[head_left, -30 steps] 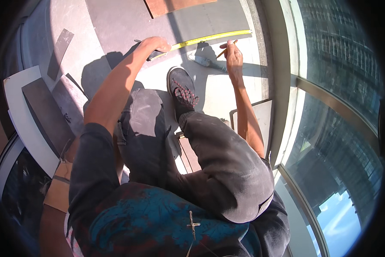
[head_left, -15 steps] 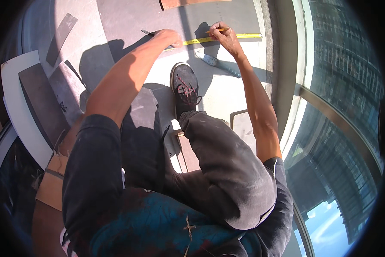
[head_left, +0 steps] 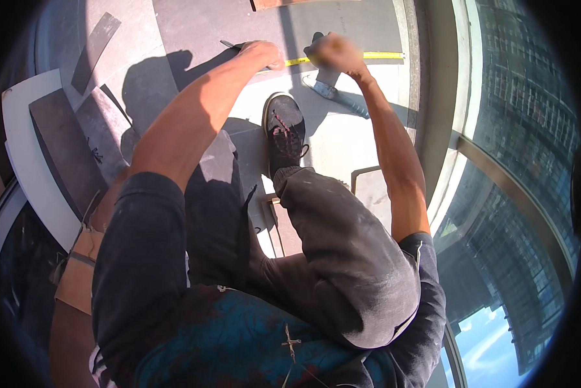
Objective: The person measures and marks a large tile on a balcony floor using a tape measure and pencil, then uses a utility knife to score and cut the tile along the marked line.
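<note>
"Where's the yellow tape [head_left: 382, 55]?"
"Along the near edge of the gray sheet [head_left: 371, 29]; the left hand [head_left: 261, 54] has fingers clamped on it."
"And the right hand [head_left: 337, 53]?"
"Over it; too blurry to tell about those fingers; a dark shoe [head_left: 284, 129] is nearby."

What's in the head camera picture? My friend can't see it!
A person's left hand is at one end of a yellow measuring tape on a grey sheet; the blurred right hand hides some of the tape. Below is a shoe.
</note>
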Motion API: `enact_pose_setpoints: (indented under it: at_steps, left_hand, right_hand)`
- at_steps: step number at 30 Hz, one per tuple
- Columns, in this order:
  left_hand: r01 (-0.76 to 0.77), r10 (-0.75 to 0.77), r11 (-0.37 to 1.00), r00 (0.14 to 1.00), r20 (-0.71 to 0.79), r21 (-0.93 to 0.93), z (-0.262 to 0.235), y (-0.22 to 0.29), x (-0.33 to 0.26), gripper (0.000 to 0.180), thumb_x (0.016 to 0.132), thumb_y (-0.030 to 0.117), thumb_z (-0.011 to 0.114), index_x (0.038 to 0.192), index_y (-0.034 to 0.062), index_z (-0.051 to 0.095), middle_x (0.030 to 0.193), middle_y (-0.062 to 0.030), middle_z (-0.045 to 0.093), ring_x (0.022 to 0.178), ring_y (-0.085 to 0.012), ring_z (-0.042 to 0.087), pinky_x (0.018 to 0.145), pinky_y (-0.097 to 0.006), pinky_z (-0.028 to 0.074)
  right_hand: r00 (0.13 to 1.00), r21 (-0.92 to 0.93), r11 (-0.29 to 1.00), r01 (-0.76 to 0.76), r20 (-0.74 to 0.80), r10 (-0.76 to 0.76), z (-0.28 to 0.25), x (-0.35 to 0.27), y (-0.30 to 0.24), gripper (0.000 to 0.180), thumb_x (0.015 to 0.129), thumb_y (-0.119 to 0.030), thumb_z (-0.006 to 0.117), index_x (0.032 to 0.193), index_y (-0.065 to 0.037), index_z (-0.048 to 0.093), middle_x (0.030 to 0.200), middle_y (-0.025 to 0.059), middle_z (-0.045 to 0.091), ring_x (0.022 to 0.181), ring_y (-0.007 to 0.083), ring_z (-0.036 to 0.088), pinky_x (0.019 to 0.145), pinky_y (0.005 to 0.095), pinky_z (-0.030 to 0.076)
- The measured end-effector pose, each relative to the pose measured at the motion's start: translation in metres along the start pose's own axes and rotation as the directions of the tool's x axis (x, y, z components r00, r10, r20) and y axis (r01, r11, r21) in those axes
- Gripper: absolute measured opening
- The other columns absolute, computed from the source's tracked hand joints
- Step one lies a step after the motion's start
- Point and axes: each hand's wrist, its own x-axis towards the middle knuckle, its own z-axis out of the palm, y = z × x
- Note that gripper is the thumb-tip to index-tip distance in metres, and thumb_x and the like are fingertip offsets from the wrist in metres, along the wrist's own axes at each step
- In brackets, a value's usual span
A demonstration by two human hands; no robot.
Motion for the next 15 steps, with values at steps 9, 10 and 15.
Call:
enact_pose_setpoints:
  at_steps: [9,10,15]
  left_hand:
    - [-0.004,0.002,0.999,0.998,-0.066,-0.035,0.005,-0.001,0.004,0.041,0.075,0.021,0.055,0.11,0.006,0.067,0.111,-0.0176,0.066,0.103,-0.0355,0.064,0.084,-0.052,0.052]
    - [-0.004,0.002,0.999,0.998,-0.062,-0.036,0.006,-0.002,0.006,0.041,0.075,0.02,0.055,0.111,0.0059,0.067,0.112,-0.0177,0.065,0.103,-0.0357,0.064,0.084,-0.052,0.052]
    - [-0.002,0.002,1.0,0.999,-0.037,-0.015,0.015,-0.005,0.029,0.041,0.077,0.023,0.055,0.113,0.0063,0.065,0.113,-0.0174,0.065,0.102,-0.0358,0.064,0.086,-0.051,0.052]
  right_hand:
    - [0.998,0.115,0.992,0.057,0.005,-0.058,0.0,0.001,0.01,0.022,0.08,-0.026,0.059,0.081,-0.004,0.058,0.071,0.0034,0.058,0.068,0.0129,0.054,0.066,0.0269,0.045]
    - [0.998,0.124,0.99,0.062,-0.008,-0.061,0.001,0.0,0.009,0.023,0.081,-0.027,0.059,0.08,-0.004,0.058,0.071,0.0029,0.058,0.068,0.0123,0.054,0.066,0.0265,0.045]
    - [0.997,0.12,0.99,0.08,0.004,-0.081,0.001,-0.001,0.007,0.024,0.084,-0.027,0.059,0.077,-0.005,0.058,0.07,0.0015,0.057,0.068,0.0109,0.054,0.066,0.0252,0.044]
